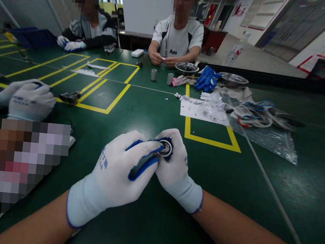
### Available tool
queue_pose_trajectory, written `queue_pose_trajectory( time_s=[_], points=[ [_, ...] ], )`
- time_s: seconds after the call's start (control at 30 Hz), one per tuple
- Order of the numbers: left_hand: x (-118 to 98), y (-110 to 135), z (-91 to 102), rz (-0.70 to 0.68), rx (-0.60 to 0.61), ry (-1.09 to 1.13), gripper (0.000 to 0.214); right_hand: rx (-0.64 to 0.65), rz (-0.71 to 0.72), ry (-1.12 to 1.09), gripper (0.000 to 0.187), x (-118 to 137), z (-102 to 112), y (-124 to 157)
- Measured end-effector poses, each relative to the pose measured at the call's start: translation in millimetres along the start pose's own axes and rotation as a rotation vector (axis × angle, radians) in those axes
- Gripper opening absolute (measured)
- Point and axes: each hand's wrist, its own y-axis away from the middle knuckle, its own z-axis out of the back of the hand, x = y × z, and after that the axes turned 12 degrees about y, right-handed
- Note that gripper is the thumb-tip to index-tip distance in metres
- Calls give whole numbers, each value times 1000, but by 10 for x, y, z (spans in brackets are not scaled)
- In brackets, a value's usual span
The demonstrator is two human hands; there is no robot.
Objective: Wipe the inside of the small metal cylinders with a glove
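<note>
Both my hands wear white gloves with blue fingertips and meet above the green table (152,109). My right hand (176,169) pinches a small round metal part (165,149) with a dark rim between thumb and fingers. My left hand (120,171) is closed against it, its thumb and forefinger pressing on the same part from the left. Most of the part is hidden by the fingers.
A co-worker's gloved hands (28,99) rest at the left edge. Two other people sit at the far side. Yellow taped boxes (96,89) mark the table. Metal bowls (186,67), blue gloves (207,79), two grey cylinders (169,78), a paper sheet (204,110) and plastic bags (265,128) lie beyond my hands.
</note>
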Motion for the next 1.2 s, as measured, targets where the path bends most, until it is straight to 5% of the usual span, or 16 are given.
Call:
queue_pose_trajectory(
  time_s=[0.3,0.73,1.2],
  points=[
    [25,-24,22,-150,108,-179,22,66,-40,-23,11,-5,-5,-3],
    [33,-95,111,273,278,190,11,214,-15,2,13,12,-2,-13],
    [124,-145,198,291,276,220,11,232,111,175,11,-12,-22,33]
  ],
)
